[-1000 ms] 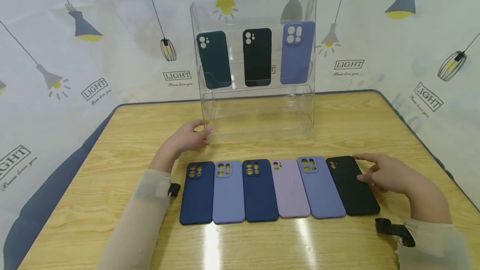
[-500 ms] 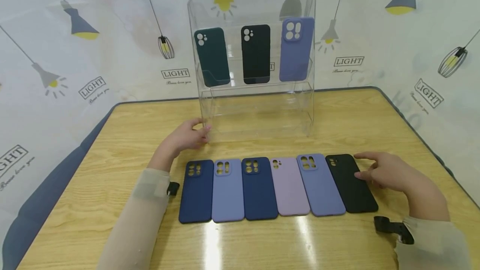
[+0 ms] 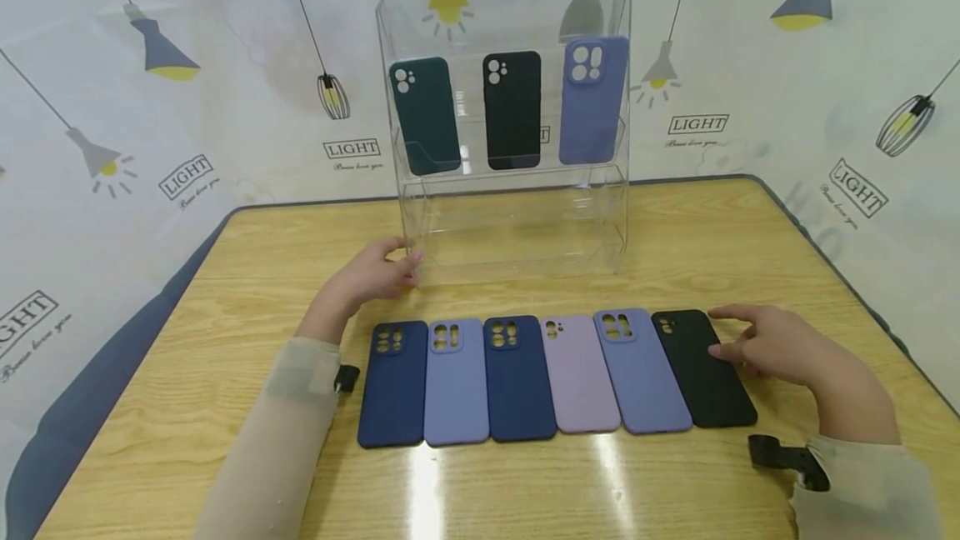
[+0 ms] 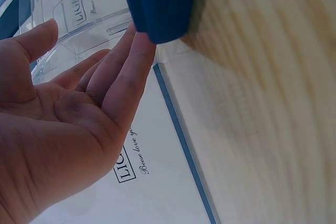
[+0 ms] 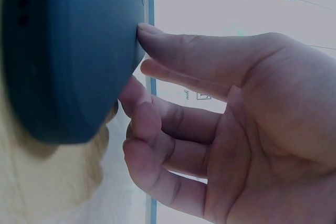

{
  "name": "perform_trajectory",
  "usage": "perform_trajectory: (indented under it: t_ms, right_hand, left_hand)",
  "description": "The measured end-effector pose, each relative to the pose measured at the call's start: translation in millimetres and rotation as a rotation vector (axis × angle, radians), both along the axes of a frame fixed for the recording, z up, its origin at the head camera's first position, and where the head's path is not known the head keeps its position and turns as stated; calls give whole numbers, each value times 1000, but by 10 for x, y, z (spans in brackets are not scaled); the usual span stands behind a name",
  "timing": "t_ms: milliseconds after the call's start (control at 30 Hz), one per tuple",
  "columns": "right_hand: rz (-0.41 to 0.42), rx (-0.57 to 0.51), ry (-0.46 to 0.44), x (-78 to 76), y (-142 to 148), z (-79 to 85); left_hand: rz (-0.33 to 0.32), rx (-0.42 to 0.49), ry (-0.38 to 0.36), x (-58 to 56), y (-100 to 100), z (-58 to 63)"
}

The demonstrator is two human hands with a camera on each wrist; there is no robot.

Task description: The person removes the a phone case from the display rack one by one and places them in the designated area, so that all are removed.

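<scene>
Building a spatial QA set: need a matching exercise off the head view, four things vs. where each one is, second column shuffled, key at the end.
Things
1. Pink case
2. Dark green case
3. Left hand
4. Right hand

Places
A. At the black case on the table's right end of the row
B. Fourth from the left in the row of six
C. By the lower left corner of the clear stand
D. Leftmost of three on the stand

Pairs
1-B, 2-D, 3-C, 4-A
</scene>
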State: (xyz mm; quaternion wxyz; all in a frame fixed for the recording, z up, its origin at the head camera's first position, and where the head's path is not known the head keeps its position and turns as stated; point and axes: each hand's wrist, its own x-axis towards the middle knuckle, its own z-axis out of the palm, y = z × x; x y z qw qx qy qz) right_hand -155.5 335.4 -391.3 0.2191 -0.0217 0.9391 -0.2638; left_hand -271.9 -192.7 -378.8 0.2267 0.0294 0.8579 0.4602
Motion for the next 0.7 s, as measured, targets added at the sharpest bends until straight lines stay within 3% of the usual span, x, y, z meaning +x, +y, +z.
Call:
perform_trajectory:
  t_ms: [700]
  right_hand:
    - [6, 32, 37, 5, -15, 3]
  left_hand:
    - [0, 4, 0, -5, -7, -4]
